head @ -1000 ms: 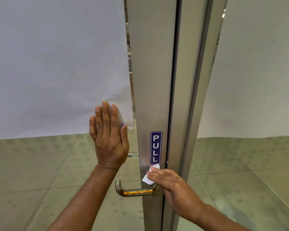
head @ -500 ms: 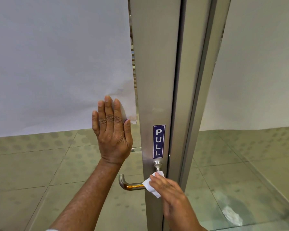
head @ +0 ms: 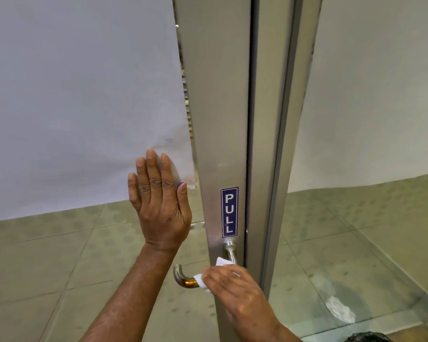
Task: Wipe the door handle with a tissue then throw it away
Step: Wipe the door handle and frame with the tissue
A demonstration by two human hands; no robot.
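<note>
Brushed-metal door stile point(head: 218, 107): left hand point(head: 160, 206) flat on the glass pane point(head: 72, 107) beside it, fingers up, released. Curved metal lever handle point(head: 183, 277) near the stile's lower edge; right hand point(head: 235, 290) grasps white tissue point(head: 200, 280) against it.

Office or shop entrance: metal-framed glass door point(head: 215, 119), "PULL" sticker point(head: 229, 212), tiled floor point(head: 47, 255).

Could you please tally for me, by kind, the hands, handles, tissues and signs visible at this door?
Hands: 2, left hand flat on the glass, right hand holding the tissue
Door handle: 1
Tissue: 1
PULL sign: 1
Total: 5
</note>
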